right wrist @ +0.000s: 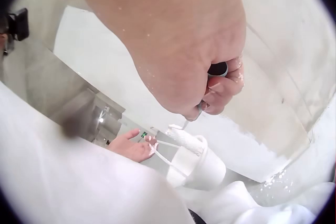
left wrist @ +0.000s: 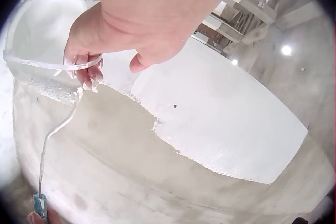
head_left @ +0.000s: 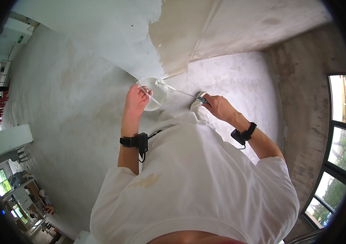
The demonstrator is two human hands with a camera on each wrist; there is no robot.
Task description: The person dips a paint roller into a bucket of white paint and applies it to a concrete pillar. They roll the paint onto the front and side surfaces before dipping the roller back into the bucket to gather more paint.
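Gripping the bail handle (left wrist: 50, 65) of a white paint bucket (head_left: 153, 91), the left hand (head_left: 136, 99) curls its fingers round the thin plastic strap and holds the bucket up near the wall. The right hand (head_left: 218, 106) wraps tight round the blue handle (head_left: 201, 99) of a small paint roller (left wrist: 52, 88), whose wire shaft runs across to the bucket's rim, the nap resting on the lip in the left wrist view.

To load well, I judge the roller should roll against the inner wall of the bucket, not its edge, with the bucket kept level so nothing slops over.

Just beyond stands the wall, a ragged border (left wrist: 157, 124) between fresh white paint (left wrist: 220, 113) and bare grey plaster (left wrist: 131, 171). Room is open left; windows (head_left: 339, 134) lie well off to the right.
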